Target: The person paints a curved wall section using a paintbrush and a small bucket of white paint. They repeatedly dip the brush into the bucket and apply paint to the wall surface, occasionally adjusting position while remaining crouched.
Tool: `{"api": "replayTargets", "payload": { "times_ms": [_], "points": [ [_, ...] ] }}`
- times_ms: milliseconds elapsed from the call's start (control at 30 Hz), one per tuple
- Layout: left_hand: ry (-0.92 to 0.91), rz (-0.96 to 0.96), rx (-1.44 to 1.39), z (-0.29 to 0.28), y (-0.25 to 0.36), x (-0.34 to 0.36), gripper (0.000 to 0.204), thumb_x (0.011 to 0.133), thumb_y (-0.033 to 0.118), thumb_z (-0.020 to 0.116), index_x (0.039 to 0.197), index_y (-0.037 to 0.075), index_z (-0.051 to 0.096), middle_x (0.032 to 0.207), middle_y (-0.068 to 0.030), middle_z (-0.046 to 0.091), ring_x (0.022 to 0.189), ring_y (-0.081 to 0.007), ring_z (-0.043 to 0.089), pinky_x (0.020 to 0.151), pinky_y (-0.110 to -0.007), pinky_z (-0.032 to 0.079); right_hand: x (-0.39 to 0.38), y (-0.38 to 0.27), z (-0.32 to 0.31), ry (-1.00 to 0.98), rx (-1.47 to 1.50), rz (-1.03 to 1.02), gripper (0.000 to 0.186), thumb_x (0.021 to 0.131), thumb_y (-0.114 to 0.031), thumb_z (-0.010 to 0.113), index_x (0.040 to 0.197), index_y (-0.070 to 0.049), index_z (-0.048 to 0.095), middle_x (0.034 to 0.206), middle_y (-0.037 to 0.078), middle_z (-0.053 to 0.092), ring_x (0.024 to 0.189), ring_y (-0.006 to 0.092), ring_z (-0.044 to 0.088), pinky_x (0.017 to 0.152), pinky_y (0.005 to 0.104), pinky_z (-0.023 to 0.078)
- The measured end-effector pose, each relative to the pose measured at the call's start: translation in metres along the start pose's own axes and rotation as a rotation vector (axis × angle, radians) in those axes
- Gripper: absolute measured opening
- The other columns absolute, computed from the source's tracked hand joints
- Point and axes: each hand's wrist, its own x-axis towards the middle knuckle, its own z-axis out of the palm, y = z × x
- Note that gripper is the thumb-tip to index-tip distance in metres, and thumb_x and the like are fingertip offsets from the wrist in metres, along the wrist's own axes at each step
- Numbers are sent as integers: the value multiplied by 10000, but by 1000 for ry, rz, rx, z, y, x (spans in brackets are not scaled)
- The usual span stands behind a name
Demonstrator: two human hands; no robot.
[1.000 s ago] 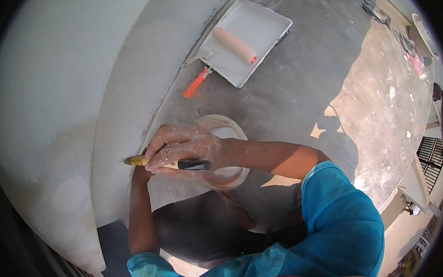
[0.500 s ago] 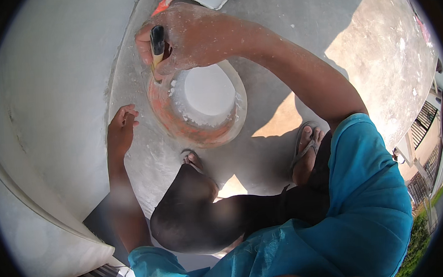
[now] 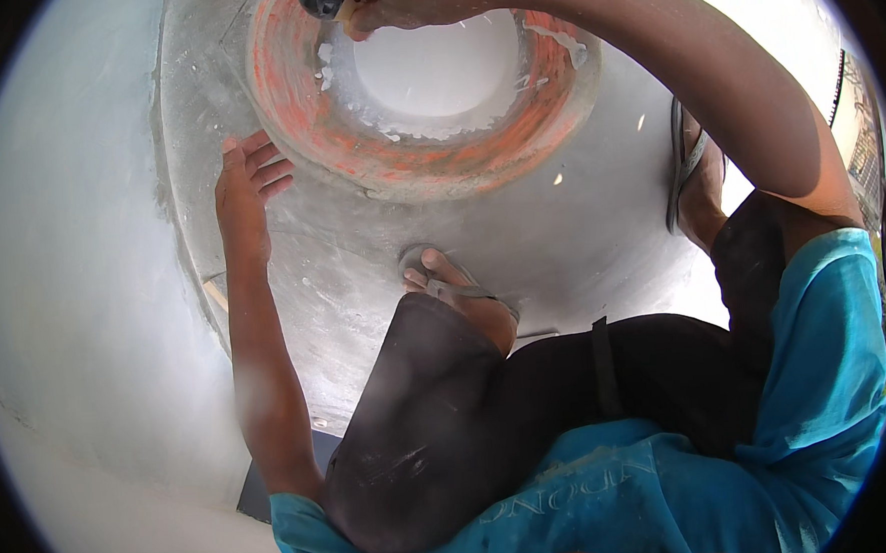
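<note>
A round, tub-like form (image 3: pixel 407 168), worn orange and grey on its sides, surrounds a smooth white middle (image 3: pixel 437 66). White flakes and smears cling around its inner edge. My right hand (image 3: pixel 403 0) reaches over its far left side, fingers closed around a hand tool (image 3: pixel 326 0) with a black-and-yellow handle. The tool's working end is hidden, so I cannot tell its exact kind. Beside the tub's left outer side, my left hand (image 3: pixel 248 182) is held with its fingers spread, holding nothing. Whether its fingertips touch the tub is unclear.
A smooth pale wall (image 3: pixel 81 245) curves up on the left. Grey, dusty floor (image 3: pixel 362 251) surrounds the tub. My sandalled feet (image 3: pixel 469 295) (image 3: pixel 698 173) stand on the near side and at the right. A dark flat piece (image 3: pixel 259 491) lies low by the wall.
The view has shifted, so the tub appears larger and higher. My right hand still grips the tool at the tub's left side. My left hand's fingers, curled before, are now spread.
</note>
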Motion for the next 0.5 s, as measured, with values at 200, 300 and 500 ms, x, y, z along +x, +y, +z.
{"api": "replayTargets", "payload": {
  "times_ms": [200,300,500],
  "points": [
    [23,25,-66,-5,-38,28,611,1095,469,346,1334,-42,582,1222,-177,675,1088,-274,666,956,-406,511,-7,-15,23,-34,-158,169,170,870,-128,731,1029,-77,759,1006,139,753,950,309,717,842,456,546],
    [40,55,-105,-1,-43,31,578,1098,426,351,1327,-53,579,1201,-177,675,1082,-270,666,951,-404,513,-8,-26,25,3,-244,214,158,871,-132,726,1010,-64,758,972,138,756,917,300,717,824,449,547],
    [19,124,-135,14,-43,48,547,1100,403,360,1302,-52,588,1159,-159,668,1040,-249,657,930,-396,518,-10,-55,7,174,-43,551,174,878,-132,692,914,34,728,846,194,728,781,294,704,721,431,549]
  ]
}}
